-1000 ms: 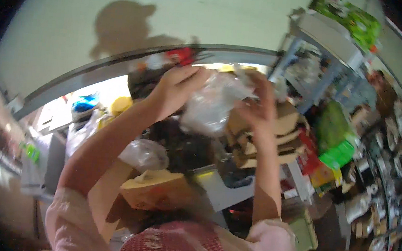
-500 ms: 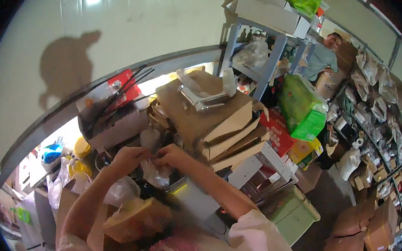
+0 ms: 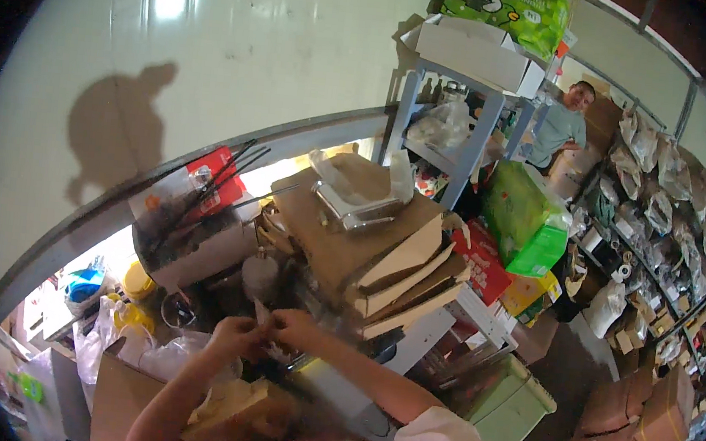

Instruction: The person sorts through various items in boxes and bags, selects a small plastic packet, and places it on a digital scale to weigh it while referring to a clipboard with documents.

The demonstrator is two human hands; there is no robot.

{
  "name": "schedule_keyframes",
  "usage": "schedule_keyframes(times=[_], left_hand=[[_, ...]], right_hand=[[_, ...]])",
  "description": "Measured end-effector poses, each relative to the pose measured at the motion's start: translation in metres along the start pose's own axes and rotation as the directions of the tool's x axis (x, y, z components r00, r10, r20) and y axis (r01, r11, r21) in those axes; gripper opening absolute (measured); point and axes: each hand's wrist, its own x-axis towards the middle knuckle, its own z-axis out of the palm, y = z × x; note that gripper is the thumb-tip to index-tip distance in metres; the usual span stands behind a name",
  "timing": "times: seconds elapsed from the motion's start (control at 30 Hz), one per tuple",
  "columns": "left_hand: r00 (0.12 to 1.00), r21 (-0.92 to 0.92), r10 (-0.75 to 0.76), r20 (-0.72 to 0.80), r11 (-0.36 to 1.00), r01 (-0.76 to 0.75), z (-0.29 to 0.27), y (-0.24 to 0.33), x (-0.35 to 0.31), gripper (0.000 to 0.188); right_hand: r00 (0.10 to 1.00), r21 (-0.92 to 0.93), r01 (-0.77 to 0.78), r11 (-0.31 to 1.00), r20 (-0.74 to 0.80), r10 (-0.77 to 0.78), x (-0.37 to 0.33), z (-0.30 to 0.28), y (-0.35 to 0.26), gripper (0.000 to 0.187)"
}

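Note:
My left hand (image 3: 236, 338) and my right hand (image 3: 293, 330) are close together over the cluttered bench. Both are closed, pinching a small clear plastic bag (image 3: 262, 313). A thin pale edge of it sticks up between the fingers, while my hands hide most of the rest. Just beyond them stands a greyish bottle-like container (image 3: 260, 274). Nearer to me, below my wrists, sits an open brown cardboard box (image 3: 245, 418).
A large flat carton (image 3: 319, 217) carries a clear-lined metal tray (image 3: 358, 208). Folded cardboard (image 3: 410, 290) leans at its right. A grey shelf (image 3: 470, 147) stands behind. Another person (image 3: 559, 130) is at the back right, beside racks of bagged goods (image 3: 668, 217). A green bin (image 3: 513, 410) stands right.
Both hands have moved down and toward me, closer together, with the plastic bag. Less of the bag shows now, and the grey container beyond is more exposed.

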Motion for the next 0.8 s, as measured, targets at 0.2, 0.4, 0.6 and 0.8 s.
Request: schedule_keyframes(times=[0.2, 0.4, 0.6, 0.8], left_hand=[[0.998, -0.075, 0.050, 0.035, 0.996, -0.048, 0.004, -0.012, -0.003, 0.038], [0.982, -0.132, 0.189, -0.029, 0.973, -0.191, 0.001, -0.028, 0.002, 0.029], [0.960, -0.101, 0.279, -0.037, 0.954, -0.281, 0.004, -0.036, 0.002, 0.024], [0.917, -0.062, 0.388, -0.093, 0.917, -0.395, 0.026, -0.046, 0.002, 0.018]], right_hand=[[0.994, 0.345, 0.101, 0.933, 0.008, -0.110, -0.006, 0.021, 0.031, 0.019], [0.986, 0.622, 0.030, 0.783, 0.112, -0.126, 0.002, 0.018, 0.039, 0.017], [0.997, 0.894, -0.035, 0.448, 0.064, -0.049, -0.003, 0.042, 0.055, 0.017], [0.979, 0.617, 0.204, 0.760, -0.115, -0.169, -0.010, 0.034, 0.079, 0.017]])
